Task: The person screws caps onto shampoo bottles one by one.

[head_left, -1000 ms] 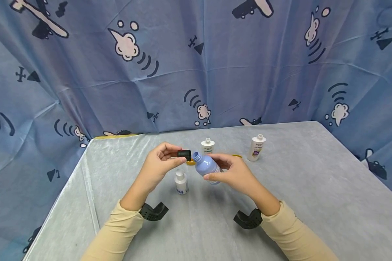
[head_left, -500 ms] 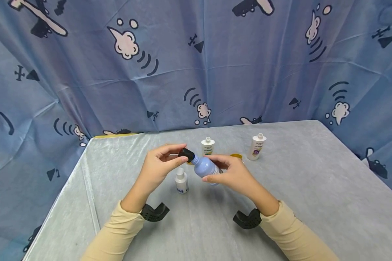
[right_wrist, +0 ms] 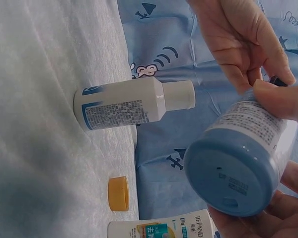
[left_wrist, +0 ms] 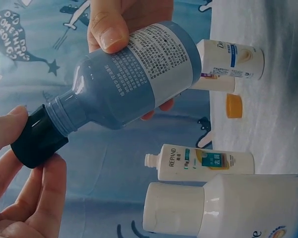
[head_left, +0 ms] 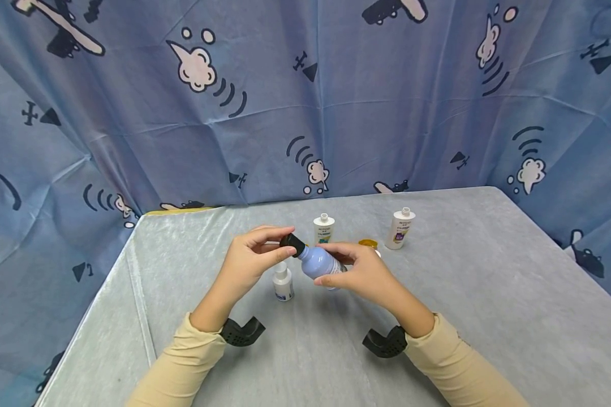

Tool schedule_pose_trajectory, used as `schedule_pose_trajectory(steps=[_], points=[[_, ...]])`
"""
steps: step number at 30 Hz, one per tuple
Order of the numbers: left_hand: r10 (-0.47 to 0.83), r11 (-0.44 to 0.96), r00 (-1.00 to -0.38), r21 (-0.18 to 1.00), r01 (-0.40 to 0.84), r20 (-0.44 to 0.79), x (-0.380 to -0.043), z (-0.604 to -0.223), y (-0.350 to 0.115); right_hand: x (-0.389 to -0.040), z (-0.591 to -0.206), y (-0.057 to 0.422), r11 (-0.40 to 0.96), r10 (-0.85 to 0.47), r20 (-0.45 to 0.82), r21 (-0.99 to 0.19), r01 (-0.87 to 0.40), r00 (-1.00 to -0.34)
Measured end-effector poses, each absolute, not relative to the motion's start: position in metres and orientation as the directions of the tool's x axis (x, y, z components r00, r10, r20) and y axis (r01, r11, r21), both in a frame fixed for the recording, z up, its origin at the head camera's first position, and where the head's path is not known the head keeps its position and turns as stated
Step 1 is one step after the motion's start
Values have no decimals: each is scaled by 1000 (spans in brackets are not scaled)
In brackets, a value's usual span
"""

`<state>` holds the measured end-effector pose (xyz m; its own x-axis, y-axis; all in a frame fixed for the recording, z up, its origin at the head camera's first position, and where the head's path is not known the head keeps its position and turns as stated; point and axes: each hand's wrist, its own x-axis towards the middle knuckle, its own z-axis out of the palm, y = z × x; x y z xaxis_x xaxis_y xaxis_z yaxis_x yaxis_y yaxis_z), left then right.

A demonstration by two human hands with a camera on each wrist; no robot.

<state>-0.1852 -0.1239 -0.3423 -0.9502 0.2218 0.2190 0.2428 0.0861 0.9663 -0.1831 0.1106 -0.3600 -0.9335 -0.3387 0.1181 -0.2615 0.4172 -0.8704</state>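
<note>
My left hand [head_left: 249, 260] pinches a black cap [left_wrist: 38, 138] between thumb and fingertips. The cap sits over the mouth of a blue bottle [head_left: 317, 262], with screw threads of the neck [left_wrist: 64, 113] showing below it. Around the bottle's body, my right hand [head_left: 364, 268] grips with the thumb on the printed label. The bottle is held tilted above the table, neck toward the left hand, its base [right_wrist: 231, 176] facing the right wrist camera.
A white capped bottle [head_left: 283, 287] stands just below the hands. Behind them are two uncapped white bottles, one in the middle [head_left: 323, 228] and one farther right [head_left: 400, 230]. A yellow cap [right_wrist: 118, 194] and another white bottle [left_wrist: 233, 59] are partly hidden in the head view.
The black cap, earlier apart from the blue bottle's open mouth, has come onto the neck and tilted in line with it. The right hand has barely moved.
</note>
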Motion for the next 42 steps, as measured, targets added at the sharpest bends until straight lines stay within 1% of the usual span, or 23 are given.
schedule_pose_trajectory(steps=[32, 42], points=[[279, 97, -943, 972, 216, 182, -180, -343, -118, -182, -358, 111, 443, -350, 96, -860, -254, -932], [317, 79, -930, 971, 224, 188, -181, -344, -120, -183, -358, 111, 421, -365, 101, -869, -260, -926]])
